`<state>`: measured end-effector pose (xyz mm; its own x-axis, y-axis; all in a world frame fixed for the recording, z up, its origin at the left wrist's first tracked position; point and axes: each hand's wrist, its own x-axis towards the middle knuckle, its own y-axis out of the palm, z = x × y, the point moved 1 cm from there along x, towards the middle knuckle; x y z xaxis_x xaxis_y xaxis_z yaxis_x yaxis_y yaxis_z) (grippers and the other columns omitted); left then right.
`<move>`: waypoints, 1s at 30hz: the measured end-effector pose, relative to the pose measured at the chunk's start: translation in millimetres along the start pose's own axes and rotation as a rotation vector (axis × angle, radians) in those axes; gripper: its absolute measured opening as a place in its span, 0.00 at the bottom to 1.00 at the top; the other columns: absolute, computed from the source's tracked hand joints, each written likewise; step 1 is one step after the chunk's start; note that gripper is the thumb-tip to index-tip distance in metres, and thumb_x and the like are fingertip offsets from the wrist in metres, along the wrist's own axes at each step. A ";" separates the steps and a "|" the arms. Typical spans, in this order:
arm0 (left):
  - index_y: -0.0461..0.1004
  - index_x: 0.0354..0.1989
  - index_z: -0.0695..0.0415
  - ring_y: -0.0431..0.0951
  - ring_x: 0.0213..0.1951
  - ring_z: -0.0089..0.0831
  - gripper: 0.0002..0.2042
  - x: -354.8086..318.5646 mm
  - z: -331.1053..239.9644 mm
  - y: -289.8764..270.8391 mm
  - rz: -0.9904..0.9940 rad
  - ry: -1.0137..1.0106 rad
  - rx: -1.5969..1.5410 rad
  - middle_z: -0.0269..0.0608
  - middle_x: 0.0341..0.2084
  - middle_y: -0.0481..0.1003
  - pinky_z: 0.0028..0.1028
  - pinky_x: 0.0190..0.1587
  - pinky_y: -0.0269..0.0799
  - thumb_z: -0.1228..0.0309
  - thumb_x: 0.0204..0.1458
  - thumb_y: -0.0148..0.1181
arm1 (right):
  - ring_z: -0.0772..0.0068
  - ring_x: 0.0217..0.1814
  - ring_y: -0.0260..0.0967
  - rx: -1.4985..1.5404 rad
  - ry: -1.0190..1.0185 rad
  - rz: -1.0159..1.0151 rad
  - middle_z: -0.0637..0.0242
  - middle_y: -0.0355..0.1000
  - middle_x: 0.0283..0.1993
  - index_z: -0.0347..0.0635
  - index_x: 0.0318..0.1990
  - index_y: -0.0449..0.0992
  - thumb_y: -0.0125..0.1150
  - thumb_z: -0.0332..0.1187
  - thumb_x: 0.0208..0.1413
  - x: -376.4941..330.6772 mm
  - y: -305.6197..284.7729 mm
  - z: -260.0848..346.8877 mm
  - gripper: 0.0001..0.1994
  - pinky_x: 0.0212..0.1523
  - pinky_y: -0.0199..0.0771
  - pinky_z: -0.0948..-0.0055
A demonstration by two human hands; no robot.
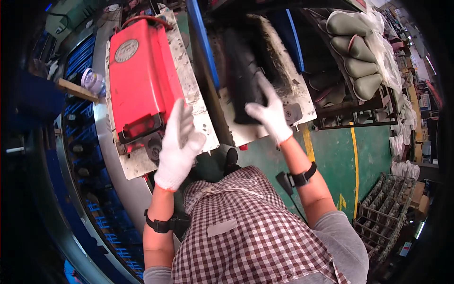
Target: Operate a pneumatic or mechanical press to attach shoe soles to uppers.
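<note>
The white-gloved left hand (178,147) was empty, its fingers spread, by the near right edge of a red housing (146,71); whether they touched, I couldn't tell. The gloved right hand (272,117) had thumb and fingers parted at the near end of a black piece (241,71) — too blurred to show whether it was gripped. Both long things ran away from the person, the black one's far end leaning slightly left. The housing sat on a stained left plate (193,94), the black piece over a right plate (295,90), a narrow dark gap between the two. Beyond the right plate's near edge lay open green floor (331,146) — room to move, bounded by racks.
</note>
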<state>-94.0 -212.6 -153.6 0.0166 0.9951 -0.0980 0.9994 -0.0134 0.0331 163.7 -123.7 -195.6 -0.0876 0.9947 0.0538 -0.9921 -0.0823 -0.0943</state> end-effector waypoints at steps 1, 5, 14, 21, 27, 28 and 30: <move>0.44 0.79 0.62 0.65 0.71 0.46 0.45 11.1 -18.2 3.5 -0.026 0.019 0.043 0.60 0.71 0.61 0.41 0.73 0.59 0.61 0.59 0.65 | 0.59 0.71 0.66 -0.012 0.009 -0.028 0.47 0.68 0.68 0.33 0.74 0.61 0.74 0.32 0.42 18.1 -13.9 6.1 0.47 0.71 0.65 0.63; 0.49 0.78 0.62 0.66 0.70 0.47 0.42 62.5 -61.9 25.6 -0.102 0.178 0.084 0.60 0.70 0.62 0.41 0.72 0.60 0.62 0.60 0.64 | 0.42 0.64 0.70 -0.775 -0.008 -0.212 0.40 0.71 0.59 0.49 0.73 0.67 0.74 0.45 0.42 97.7 -60.8 -15.3 0.46 0.67 0.70 0.58; 0.52 0.76 0.66 0.71 0.65 0.36 0.38 159.1 -123.1 76.0 -0.245 0.612 0.095 0.56 0.67 0.68 0.32 0.66 0.67 0.61 0.63 0.62 | 0.46 0.55 0.75 -1.206 0.065 -0.096 0.47 0.72 0.53 0.65 0.72 0.68 0.70 0.51 0.45 141.4 -43.8 -60.1 0.41 0.54 0.78 0.54; 0.58 0.74 0.62 0.68 0.66 0.41 0.31 216.7 -219.6 98.7 -0.117 0.835 0.337 0.55 0.65 0.68 0.34 0.69 0.61 0.62 0.66 0.56 | 0.45 0.54 0.75 -1.215 0.085 -0.139 0.48 0.72 0.51 0.65 0.72 0.67 0.69 0.51 0.46 138.9 -46.6 -58.5 0.40 0.53 0.79 0.53; 0.73 0.60 0.63 0.78 0.49 0.38 0.23 249.2 -292.4 112.3 0.398 0.746 0.762 0.50 0.48 0.79 0.35 0.55 0.74 0.61 0.60 0.57 | 0.45 0.53 0.75 -1.242 0.110 -0.143 0.49 0.73 0.52 0.65 0.72 0.68 0.68 0.50 0.46 139.5 -39.6 -53.1 0.40 0.51 0.79 0.53; 0.73 0.60 0.63 0.78 0.49 0.38 0.23 251.8 -291.4 119.0 0.410 0.754 0.753 0.50 0.48 0.79 0.35 0.55 0.74 0.61 0.60 0.57 | 0.45 0.53 0.75 -1.246 0.124 -0.152 0.49 0.73 0.52 0.65 0.72 0.68 0.69 0.50 0.45 139.7 -44.2 -54.4 0.41 0.52 0.79 0.53; 0.75 0.55 0.64 0.79 0.42 0.36 0.21 261.3 -291.2 119.2 0.379 0.668 0.639 0.48 0.41 0.80 0.35 0.48 0.76 0.62 0.58 0.58 | 0.46 0.54 0.75 -1.241 0.122 -0.146 0.49 0.73 0.52 0.66 0.72 0.67 0.69 0.51 0.45 136.6 -38.2 -48.5 0.41 0.52 0.79 0.53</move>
<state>20.3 74.5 114.3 0.5131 0.7626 0.3940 0.7644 -0.1971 -0.6138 193.9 18.3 -232.9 0.0909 0.9943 0.0565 -0.2334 0.0764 -0.9694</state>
